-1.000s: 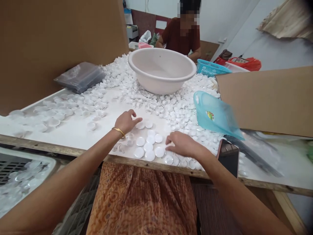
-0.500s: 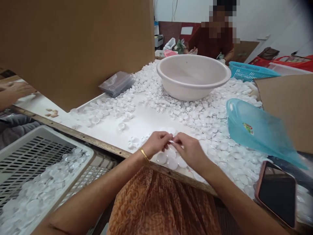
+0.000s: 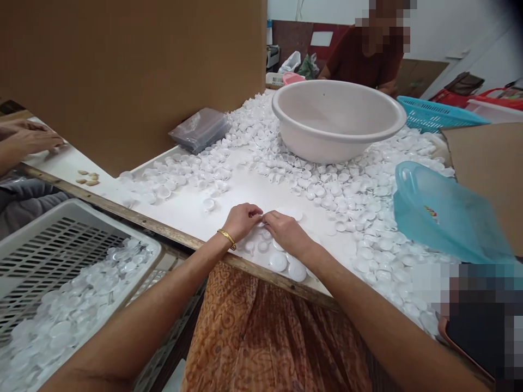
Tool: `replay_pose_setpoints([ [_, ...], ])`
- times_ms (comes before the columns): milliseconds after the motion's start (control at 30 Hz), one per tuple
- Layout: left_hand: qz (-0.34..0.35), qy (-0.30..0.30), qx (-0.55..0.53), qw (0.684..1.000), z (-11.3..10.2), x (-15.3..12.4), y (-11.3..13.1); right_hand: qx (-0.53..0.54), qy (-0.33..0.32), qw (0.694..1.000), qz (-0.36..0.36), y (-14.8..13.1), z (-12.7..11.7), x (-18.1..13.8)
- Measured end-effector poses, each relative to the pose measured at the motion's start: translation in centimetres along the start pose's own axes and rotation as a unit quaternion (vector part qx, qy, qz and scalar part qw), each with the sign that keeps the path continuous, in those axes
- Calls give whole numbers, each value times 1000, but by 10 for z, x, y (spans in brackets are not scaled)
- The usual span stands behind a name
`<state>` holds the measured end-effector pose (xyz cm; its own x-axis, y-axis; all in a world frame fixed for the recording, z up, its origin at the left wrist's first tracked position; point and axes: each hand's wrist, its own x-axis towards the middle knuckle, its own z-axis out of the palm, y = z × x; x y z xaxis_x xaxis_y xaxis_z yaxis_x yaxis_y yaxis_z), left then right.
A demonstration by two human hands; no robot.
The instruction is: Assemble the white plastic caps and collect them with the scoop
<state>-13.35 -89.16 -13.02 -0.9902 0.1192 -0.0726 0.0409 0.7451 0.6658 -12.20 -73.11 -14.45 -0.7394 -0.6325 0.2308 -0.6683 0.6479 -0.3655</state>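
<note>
My left hand [image 3: 244, 219], with a gold bracelet at the wrist, is low over the table near its front edge. Its fingers are bent together, and the fingertips almost meet those of my right hand [image 3: 285, 231]. The right fingers are also drawn together and point left. Whatever lies between the fingertips is hidden. Below and between the hands are small white ring-like pieces [image 3: 265, 246]. White round plastic discs [image 3: 297, 270] lie beside my right wrist, close to the wooden edge. A single small white cup-shaped piece [image 3: 208, 205] sits to the left of the hands.
Heaps of white plastic pieces [image 3: 368, 218] surround a large white basin [image 3: 339, 139]. A white crate [image 3: 87, 218] of pieces stands left, below a cardboard sheet [image 3: 134, 81]. Right are a blue plastic container [image 3: 441, 218] and a phone [image 3: 469, 337]. Co-workers' hands [image 3: 30, 139] show at left.
Both my hands have moved left and farther in over the table, down onto the small ring-like pieces. A thin white piece seen between the fingers before is now hidden. The view has shifted slightly.
</note>
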Motion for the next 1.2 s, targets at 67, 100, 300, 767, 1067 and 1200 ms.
replay_pose_setpoints([
  [67, -3, 6, 35, 999, 0, -1, 0, -7, -4, 1000, -8, 1, 0, -2],
  [100, -6, 6, 50, 999, -1, -1, 0, -9, -5, 1000, -10, 1, 0, -2],
  [300, -35, -58, 78, 995, -8, 2, -4, -49, -9, 998, -27, 0, -1, -7],
  [767, -13, -155, 174, 972, -17, 8, 1, -132, -151, 979, -26, -25, -23, 10],
  [1067, -63, -27, 241, 968, 2, 19, 18, 63, -43, 981, 180, 11, -103, -68],
  [1200, 10, 56, 236, 970, 15, 20, 46, -28, -197, 947, 253, 10, -106, -120],
])
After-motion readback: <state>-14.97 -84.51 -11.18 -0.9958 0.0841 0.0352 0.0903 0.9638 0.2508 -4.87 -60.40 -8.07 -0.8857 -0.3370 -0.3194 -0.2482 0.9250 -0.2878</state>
